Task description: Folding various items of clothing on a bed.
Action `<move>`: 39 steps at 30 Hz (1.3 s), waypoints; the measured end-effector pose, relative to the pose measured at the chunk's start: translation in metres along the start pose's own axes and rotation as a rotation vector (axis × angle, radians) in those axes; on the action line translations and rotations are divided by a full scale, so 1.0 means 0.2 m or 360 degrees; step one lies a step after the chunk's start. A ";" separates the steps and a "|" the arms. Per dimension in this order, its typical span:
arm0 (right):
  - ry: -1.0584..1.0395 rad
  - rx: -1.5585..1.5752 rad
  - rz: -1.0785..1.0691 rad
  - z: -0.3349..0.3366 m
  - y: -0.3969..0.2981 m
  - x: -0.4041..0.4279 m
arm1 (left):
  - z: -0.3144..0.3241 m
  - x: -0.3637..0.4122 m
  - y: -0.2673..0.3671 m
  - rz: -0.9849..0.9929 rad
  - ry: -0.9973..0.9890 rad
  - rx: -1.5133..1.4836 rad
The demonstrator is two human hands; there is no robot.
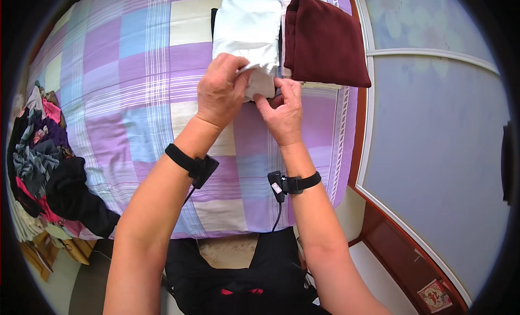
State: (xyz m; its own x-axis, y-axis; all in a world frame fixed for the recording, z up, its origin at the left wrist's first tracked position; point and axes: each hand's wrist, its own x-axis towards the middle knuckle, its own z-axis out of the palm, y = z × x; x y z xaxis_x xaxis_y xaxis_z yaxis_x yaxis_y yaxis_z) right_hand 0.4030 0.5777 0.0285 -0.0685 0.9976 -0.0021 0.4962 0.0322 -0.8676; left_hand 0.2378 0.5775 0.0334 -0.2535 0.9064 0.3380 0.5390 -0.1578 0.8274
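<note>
A folded white garment [250, 28] lies on the bed, on top of something black that shows along its edges. My left hand [221, 85] pinches the near part of the white cloth between thumb and fingers and lifts it slightly. At the lower right corner of that cloth, my right hand [284, 105] has its thumb and fingers on the near edge. Just right of my hands lies a folded maroon garment [329, 40], with paler cloth showing under its left side.
A checked purple, blue and cream bedspread [150, 91] covers the bed. Loose clothes [40, 152] are heaped at the left. Along the right side stands a pale blue panelled door [430, 132] with a white frame. A black strap with a cabled device [205, 170] is on each forearm.
</note>
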 end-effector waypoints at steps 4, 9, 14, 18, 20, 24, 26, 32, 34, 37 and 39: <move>0.0034 -0.0018 -0.0159 -0.02 0.01 0.00 | 0.01 0.05 0.01 -0.0091 0.0074 -0.0193; -0.0120 0.0116 -0.0273 0.00 0.02 0.02 | -0.03 0.06 0.01 -0.0192 0.0076 -0.0292; -0.0120 0.0291 0.0209 0.00 0.06 0.06 | -0.04 0.06 0.00 -0.0304 0.0031 -0.0355; -0.0079 0.0286 0.0329 0.01 0.02 0.08 | -0.05 0.05 -0.02 -0.0190 0.0005 -0.0342; -0.0140 0.0203 0.0319 0.01 -0.02 0.08 | -0.05 0.03 -0.01 -0.0130 -0.0027 -0.0299; -0.0046 0.0188 0.0501 0.03 -0.03 0.10 | -0.08 -0.02 -0.01 0.0035 -0.0115 -0.0144; 0.0027 0.0210 0.0671 0.06 -0.02 0.11 | -0.06 -0.06 0.00 0.0110 -0.0160 -0.0090; 0.0192 0.0722 0.0663 0.10 0.05 0.13 | -0.03 -0.11 0.00 0.0254 -0.0251 0.0150; 0.0068 0.0709 0.0708 0.07 0.04 0.11 | -0.02 -0.13 -0.02 0.0316 -0.0302 0.0249; 0.0166 0.0769 0.0608 0.03 -0.03 0.00 | 0.00 -0.15 -0.02 0.0306 -0.0298 0.0324; 0.0168 0.0657 0.0575 -0.01 -0.08 -0.09 | 0.00 -0.18 -0.02 0.0333 -0.0314 0.0341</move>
State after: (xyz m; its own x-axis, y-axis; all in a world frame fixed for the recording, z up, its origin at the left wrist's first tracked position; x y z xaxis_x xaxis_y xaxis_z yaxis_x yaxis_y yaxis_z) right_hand 0.3990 0.5596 0.0434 0.1409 0.9421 -0.3042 0.0903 -0.3183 -0.9437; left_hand 0.2441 0.5461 0.0179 0.0288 0.9246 0.3798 0.7245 -0.2811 0.6294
